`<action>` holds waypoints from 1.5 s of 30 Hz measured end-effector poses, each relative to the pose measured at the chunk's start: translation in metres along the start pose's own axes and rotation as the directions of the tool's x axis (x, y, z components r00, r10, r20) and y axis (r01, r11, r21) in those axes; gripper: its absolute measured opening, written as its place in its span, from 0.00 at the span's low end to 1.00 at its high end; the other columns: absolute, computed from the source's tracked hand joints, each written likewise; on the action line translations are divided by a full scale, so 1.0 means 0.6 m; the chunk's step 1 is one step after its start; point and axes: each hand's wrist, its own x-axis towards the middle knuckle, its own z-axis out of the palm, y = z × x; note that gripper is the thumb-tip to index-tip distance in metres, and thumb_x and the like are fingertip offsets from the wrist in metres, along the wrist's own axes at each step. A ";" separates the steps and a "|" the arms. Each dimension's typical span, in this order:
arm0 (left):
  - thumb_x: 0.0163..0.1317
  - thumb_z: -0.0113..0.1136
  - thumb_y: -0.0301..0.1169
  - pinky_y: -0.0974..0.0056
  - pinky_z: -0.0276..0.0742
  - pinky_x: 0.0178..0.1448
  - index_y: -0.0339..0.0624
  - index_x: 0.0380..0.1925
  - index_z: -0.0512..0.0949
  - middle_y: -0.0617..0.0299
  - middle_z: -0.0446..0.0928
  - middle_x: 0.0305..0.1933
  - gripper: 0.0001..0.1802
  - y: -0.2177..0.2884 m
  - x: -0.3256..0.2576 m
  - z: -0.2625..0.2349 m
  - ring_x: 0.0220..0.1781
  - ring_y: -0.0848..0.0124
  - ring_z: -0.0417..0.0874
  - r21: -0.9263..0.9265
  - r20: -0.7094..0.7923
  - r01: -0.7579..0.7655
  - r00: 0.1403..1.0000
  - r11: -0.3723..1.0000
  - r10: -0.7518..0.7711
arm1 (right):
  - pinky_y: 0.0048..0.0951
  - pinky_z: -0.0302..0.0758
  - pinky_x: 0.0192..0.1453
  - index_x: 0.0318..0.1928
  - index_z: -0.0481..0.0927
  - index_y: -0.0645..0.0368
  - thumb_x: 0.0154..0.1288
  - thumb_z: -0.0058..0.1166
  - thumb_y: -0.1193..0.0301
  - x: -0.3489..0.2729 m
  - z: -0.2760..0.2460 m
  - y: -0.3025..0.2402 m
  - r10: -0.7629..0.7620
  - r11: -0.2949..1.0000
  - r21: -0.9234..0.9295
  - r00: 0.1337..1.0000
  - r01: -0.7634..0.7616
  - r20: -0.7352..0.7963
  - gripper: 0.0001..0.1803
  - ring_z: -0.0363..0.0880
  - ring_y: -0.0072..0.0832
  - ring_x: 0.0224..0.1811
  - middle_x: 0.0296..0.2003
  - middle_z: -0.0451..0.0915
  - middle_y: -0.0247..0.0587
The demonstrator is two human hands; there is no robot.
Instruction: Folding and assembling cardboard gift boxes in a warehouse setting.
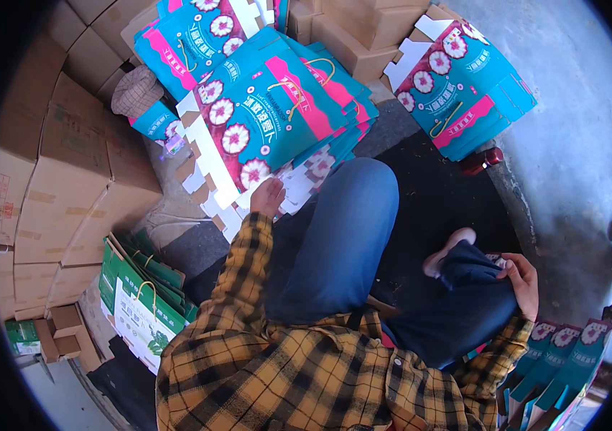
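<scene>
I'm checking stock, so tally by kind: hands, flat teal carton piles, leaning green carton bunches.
Left hand, right hand: 2
Flat teal carton piles: 3
Leaning green carton bunch: 1
Total: 6

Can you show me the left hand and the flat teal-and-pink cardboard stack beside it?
Left hand (268, 197): head view, its middle.
Flat teal-and-pink cardboard stack (271, 108): head view, printed top sheet.

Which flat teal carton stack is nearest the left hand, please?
The middle stack, its white flaps beside the left hand; the upper-left stack and right stack lie farther.
</scene>
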 end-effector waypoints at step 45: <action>0.70 0.65 0.26 0.68 0.76 0.57 0.35 0.55 0.80 0.64 0.82 0.50 0.16 0.065 -0.348 0.638 0.51 0.76 0.81 0.296 0.946 -0.894 0.323 0.335 0.024 | 0.33 0.71 0.68 0.68 0.76 0.64 0.75 0.61 0.57 0.045 -0.144 -0.045 -0.353 0.926 0.160 0.935 0.342 0.039 0.30 0.75 0.25 0.61 0.56 0.82 0.38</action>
